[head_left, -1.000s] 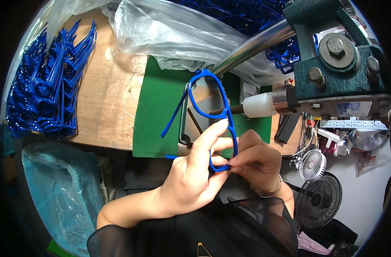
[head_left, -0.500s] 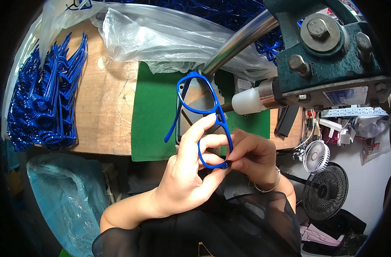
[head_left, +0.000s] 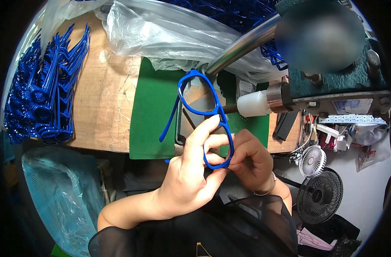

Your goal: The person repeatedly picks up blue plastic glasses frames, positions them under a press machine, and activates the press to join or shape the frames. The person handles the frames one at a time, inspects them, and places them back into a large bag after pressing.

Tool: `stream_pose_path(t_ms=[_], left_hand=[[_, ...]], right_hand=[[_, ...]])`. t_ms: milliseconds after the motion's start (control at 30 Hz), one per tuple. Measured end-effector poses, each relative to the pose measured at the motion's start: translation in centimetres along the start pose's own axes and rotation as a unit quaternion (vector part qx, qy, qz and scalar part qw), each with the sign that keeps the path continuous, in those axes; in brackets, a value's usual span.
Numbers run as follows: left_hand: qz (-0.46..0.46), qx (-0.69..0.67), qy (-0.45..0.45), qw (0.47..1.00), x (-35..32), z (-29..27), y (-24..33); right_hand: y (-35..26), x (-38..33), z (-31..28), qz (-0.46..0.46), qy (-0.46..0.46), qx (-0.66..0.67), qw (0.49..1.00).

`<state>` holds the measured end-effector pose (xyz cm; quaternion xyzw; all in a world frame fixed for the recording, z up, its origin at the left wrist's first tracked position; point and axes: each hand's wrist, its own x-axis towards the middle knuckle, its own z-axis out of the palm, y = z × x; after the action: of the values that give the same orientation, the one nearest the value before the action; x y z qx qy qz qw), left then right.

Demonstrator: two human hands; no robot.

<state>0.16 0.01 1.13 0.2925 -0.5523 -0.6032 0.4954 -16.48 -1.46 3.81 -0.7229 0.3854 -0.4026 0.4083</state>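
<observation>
A glossy blue eyeglass frame (head_left: 218, 97) is held up on end, one rim above the other, over the front of the green mat. My left hand (head_left: 189, 173) grips it around the bridge and the lower rim, with its index finger on the bridge. At the frame's lower corner, the thumb and fingers of my right hand (head_left: 252, 160) are pinched together against it. One temple arm (head_left: 169, 119) slants down to the left from the upper rim. A short blue tip (head_left: 167, 161) shows beside my left hand; the rest of it is hidden behind the hand.
A green metal machine (head_left: 345, 81) with a white plastic tip (head_left: 252, 103) and a steel bar (head_left: 242, 44) stands at the right. Stacked blue frames (head_left: 45, 92) lie left on the wooden table (head_left: 105, 85). A plastic-lined blue basket (head_left: 60, 192) stands below, fans (head_left: 320, 195) at right.
A blue tip has come into sight left of my left hand. My right hand's fingers have curled more at the lower corner, where a dark bit no longer shows. The view has shifted slightly.
</observation>
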Motion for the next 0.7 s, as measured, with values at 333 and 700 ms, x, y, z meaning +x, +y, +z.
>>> stream_pose_path(t_ms=[333,700], left_hand=[[-0.02,-0.027,-0.007,0.999,0.0,-0.3,0.3],[0.055,0.01,0.054,0.997,4.0,0.6,1.8]], right_hand=[[0.0,-0.3,-0.2,-0.096,0.0,-0.106,0.99],[-0.3,1.5,-2.9,-0.103,0.159,0.03,0.981]])
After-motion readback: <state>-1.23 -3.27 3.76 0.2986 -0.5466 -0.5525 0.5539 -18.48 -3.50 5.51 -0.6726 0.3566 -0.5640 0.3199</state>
